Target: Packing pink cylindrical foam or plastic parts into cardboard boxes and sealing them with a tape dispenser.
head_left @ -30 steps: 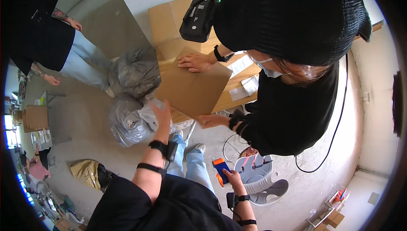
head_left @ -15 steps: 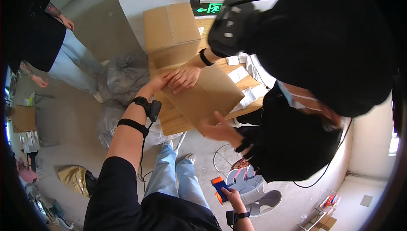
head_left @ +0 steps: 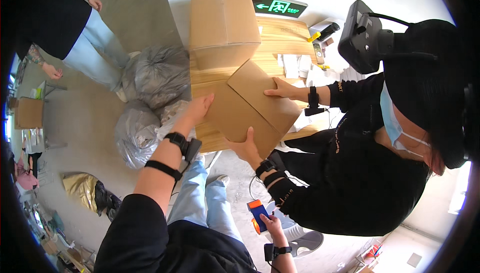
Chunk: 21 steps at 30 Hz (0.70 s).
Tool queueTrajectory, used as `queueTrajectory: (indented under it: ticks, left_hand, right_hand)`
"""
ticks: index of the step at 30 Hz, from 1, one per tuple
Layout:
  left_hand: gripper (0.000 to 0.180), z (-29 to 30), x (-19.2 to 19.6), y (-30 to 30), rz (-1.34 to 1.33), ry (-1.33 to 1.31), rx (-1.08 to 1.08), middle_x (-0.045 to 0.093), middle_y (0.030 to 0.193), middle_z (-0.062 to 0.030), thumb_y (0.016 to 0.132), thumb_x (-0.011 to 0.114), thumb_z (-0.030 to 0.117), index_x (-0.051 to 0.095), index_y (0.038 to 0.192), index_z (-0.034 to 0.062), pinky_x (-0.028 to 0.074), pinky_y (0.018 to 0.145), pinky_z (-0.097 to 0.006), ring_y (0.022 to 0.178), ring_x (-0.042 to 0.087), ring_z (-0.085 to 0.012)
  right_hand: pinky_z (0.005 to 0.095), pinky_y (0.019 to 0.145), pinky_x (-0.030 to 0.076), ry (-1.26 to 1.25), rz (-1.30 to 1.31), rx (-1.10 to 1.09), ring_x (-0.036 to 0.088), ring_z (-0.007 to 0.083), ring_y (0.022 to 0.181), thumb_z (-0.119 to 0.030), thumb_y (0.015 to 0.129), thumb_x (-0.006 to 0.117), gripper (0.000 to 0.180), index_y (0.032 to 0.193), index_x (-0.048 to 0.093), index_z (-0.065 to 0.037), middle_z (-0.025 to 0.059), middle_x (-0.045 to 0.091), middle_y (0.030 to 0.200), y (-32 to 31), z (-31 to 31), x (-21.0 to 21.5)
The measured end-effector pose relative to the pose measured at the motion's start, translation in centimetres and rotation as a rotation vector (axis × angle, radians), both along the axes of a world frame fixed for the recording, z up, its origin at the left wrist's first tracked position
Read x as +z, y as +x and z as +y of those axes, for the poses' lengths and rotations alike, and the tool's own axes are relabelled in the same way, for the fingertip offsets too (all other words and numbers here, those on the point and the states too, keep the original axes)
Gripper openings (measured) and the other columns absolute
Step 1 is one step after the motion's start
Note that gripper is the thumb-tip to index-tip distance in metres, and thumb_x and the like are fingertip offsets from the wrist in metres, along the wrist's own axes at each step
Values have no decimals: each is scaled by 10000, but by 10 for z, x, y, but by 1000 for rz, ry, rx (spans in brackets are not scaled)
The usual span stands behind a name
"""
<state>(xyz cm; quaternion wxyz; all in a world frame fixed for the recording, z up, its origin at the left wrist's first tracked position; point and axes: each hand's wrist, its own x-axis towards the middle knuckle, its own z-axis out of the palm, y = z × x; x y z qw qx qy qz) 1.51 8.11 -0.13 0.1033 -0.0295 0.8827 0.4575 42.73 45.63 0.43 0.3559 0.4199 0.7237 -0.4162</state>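
A cardboard box (head_left: 245, 105), its top flaps folded together along a seam, sits angled at the front of the wooden table. My left hand (head_left: 201, 107) grips its left edge, the fingers partly hidden by the box. Low in the view, away from the table, my right hand (head_left: 272, 224) is closed round a blue and orange tape dispenser (head_left: 258, 215). Opposite me, a co-worker holds the same box, one hand (head_left: 282, 89) on its far right side and the other (head_left: 245, 145) at its near corner.
Behind stands a larger closed carton (head_left: 225, 23) on the wooden table (head_left: 285, 38), with white paper slips (head_left: 297, 67) to its right. Grey plastic bags (head_left: 160, 80) fill the floor at the table's left. Another person (head_left: 65, 28) stands at far left. A grey stool (head_left: 305, 243) is below the co-worker.
The box has turned and its flaps now lie flat. The co-worker's hand has left mine and both their hands now hold the box. My left hand has shifted to the box's left edge.
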Motion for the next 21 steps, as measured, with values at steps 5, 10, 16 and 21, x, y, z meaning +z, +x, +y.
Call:
queueTrajectory:
  ticks: [5, 10, 16, 21]
  left_hand:
    - [513, 41, 5, 101, -138, -129, 232, 619, 1002, -264, 979, 335, 452, 621, 1081, 39, 471, 794, -469, 914, 587, -441]
    - [575, 59, -14, 146, 43, -54, 477, 597, 905, -313, 971, 328, 487, 613, 1026, -9, 433, 726, -540, 870, 549, -493]
    - [411, 36, 60, 165, -276, 508, 109, 642, 902, -133, 979, 429, 345, 548, 1181, 7, 500, 732, -346, 869, 628, -214]
    - [486, 7, 169, 149, -572, 747, -155, 652, 957, -41, 961, 432, 464, 643, 1036, 33, 438, 755, -263, 873, 579, -122]
  right_hand:
    - [331, 675, 509, 50, 134, 243, 662, 218, 749, -472, 765, 713, 573, 915, 668, 79, 179, 683, 785, -15, 4, 19]
    - [291, 605, 473, -93, 400, 323, 571, 114, 651, -343, 804, 722, 377, 873, 660, 22, 82, 650, 702, -78, -38, 95]
    - [243, 576, 427, -334, 637, 165, 506, 74, 641, -338, 805, 719, 386, 864, 615, 30, 15, 588, 712, -132, -80, 175]
    - [250, 561, 422, -339, 691, 304, 501, 88, 627, -360, 785, 731, 410, 833, 608, 28, 26, 571, 676, -159, -127, 214]
